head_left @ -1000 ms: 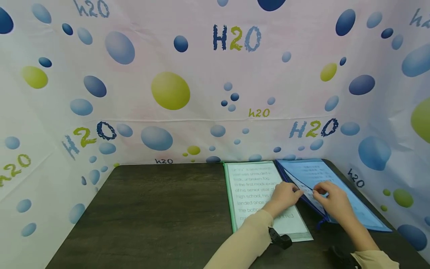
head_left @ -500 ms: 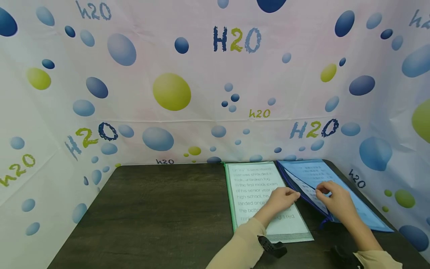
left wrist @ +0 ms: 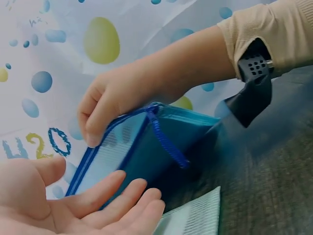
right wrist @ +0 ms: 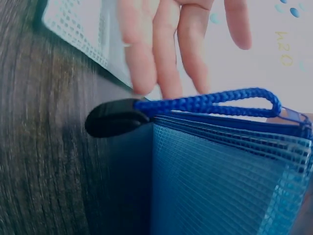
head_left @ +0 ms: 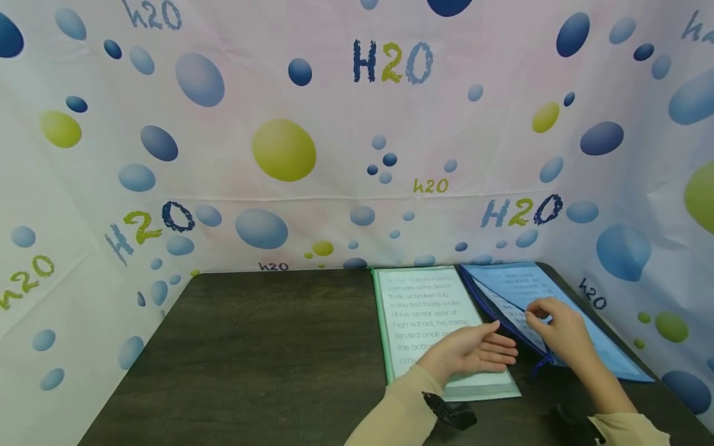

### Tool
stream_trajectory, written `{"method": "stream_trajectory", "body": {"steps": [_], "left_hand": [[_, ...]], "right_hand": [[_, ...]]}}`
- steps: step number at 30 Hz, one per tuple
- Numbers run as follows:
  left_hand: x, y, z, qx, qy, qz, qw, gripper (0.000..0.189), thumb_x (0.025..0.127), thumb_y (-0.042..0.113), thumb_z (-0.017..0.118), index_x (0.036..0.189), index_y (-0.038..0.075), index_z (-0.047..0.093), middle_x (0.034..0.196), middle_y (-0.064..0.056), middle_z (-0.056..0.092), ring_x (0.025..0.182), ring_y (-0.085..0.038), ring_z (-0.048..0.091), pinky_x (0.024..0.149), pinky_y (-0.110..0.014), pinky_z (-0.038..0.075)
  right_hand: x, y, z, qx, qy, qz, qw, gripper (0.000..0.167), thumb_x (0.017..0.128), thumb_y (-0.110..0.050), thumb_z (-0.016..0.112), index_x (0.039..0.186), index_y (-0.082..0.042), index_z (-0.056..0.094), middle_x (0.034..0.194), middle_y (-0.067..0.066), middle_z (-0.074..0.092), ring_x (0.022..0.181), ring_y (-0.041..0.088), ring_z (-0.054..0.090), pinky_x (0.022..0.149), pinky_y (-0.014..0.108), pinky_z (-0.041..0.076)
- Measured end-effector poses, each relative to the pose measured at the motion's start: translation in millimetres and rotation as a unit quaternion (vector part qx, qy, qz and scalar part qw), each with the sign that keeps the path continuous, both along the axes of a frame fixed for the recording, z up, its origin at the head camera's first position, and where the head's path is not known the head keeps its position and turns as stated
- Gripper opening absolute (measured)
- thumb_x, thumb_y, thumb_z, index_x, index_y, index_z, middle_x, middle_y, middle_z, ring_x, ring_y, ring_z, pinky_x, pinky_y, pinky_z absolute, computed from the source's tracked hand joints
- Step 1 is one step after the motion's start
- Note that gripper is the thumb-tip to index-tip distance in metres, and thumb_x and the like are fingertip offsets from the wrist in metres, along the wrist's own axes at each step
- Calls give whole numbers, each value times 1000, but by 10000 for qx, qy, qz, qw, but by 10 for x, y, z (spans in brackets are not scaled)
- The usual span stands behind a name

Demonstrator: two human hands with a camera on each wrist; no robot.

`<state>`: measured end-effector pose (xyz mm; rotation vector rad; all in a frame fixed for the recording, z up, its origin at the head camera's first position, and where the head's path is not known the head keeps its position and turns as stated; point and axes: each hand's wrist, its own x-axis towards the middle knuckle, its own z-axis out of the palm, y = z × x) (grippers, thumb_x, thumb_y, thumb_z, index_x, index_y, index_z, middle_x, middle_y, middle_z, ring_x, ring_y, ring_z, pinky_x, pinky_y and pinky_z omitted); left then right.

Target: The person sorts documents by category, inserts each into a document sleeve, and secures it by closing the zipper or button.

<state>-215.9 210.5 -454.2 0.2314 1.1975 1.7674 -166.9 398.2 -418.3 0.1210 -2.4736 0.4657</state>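
Note:
A blue mesh zip pouch (head_left: 602,350) with printed paper inside lies at the right of the table, its zip side lifted and gaping. My right hand (head_left: 559,327) pinches the upper edge of that opening between thumb and fingers. Beside the gap, my left hand (head_left: 471,353) is held with palm turned up and fingers extended, holding nothing. In the left wrist view its fingers (left wrist: 134,193) overlap the pouch's zip edge. From the zip end hangs a blue cord (right wrist: 210,100) with a black pull tab (right wrist: 115,118). A green-edged mesh pouch (head_left: 484,393) showing large printed text lies under the left forearm.
The dark wood-grain table (head_left: 279,347) stretches out to the left. A white curtain (head_left: 334,124) printed with blue and green bubbles stands along the back and both sides. Black camera straps (head_left: 450,412) sit on the wrists.
My left hand has drawn back from the blue pouch's zip edge and turned from a pinch to an extended palm. The right hand keeps its pinch, shifted slightly right with the lifted edge.

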Motion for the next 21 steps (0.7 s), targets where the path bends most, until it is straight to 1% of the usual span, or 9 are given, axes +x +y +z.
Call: {"method": "stream_trajectory", "body": {"steps": [4, 7, 10, 15, 17, 18, 19, 21], "left_hand": [[46, 42, -22, 161, -362, -477, 9981, 62, 99, 51, 47, 124, -3, 62, 126, -20, 63, 127, -36, 55, 113, -53, 35], [74, 71, -29, 245, -489, -787, 9954, 67, 98, 55, 45, 128, -3, 60, 131, -21, 60, 131, -36, 51, 115, -54, 32], [91, 87, -35, 321, -513, -1010, 9930, 70, 98, 58, 44, 131, -2, 58, 136, -21, 57, 135, -37, 47, 116, -54, 29], [106, 111, -43, 286, -463, -1222, 9910, 70, 97, 60, 42, 133, 1, 57, 138, -19, 56, 136, -37, 45, 117, -54, 27], [110, 117, -40, 182, -390, -1287, 9908, 70, 97, 61, 42, 132, 3, 58, 138, -19, 56, 135, -35, 47, 117, -53, 28], [113, 117, -37, 120, -325, -1322, 9906, 70, 97, 62, 41, 132, 3, 59, 138, -19, 56, 133, -33, 50, 116, -50, 32], [116, 118, -34, 57, -262, -1347, 9905, 70, 97, 62, 41, 132, 4, 60, 138, -19, 57, 128, -31, 55, 112, -48, 38], [121, 119, -26, -43, -153, -1377, 9903, 70, 96, 63, 40, 131, 5, 61, 136, -18, 58, 113, -25, 63, 99, -40, 48]], "right_hand": [[9, 7, 10, -26, -54, 13, 10000, 7, 78, -2, 70, 80, -9, 67, 79, 3, 64, 70, 9, 53, 56, 26, 45], [11, 8, 12, -49, -69, 19, 10000, 8, 79, -2, 69, 80, -9, 67, 79, 3, 64, 70, 9, 53, 56, 26, 45], [8, 4, 14, -83, -91, 19, 9999, 8, 79, -2, 69, 80, -9, 67, 79, 3, 64, 70, 7, 53, 56, 26, 45], [12, -5, 19, -119, -192, 11, 9997, 8, 80, -2, 69, 81, -10, 67, 80, 3, 64, 71, 9, 54, 57, 25, 45], [15, -6, 20, -128, -211, 25, 9997, 8, 80, -2, 69, 81, -10, 67, 80, 3, 64, 70, 9, 54, 57, 25, 45], [16, -7, 20, -125, -218, 34, 9997, 8, 80, -2, 69, 81, -10, 67, 80, 3, 64, 70, 8, 53, 57, 25, 45], [16, -6, 19, -126, -222, 42, 9997, 8, 80, -2, 69, 81, -10, 67, 80, 3, 63, 70, 7, 53, 57, 25, 45], [14, -7, 16, -132, -238, 39, 9996, 8, 80, -3, 69, 81, -10, 67, 80, 2, 63, 71, 7, 53, 57, 25, 45]]}}
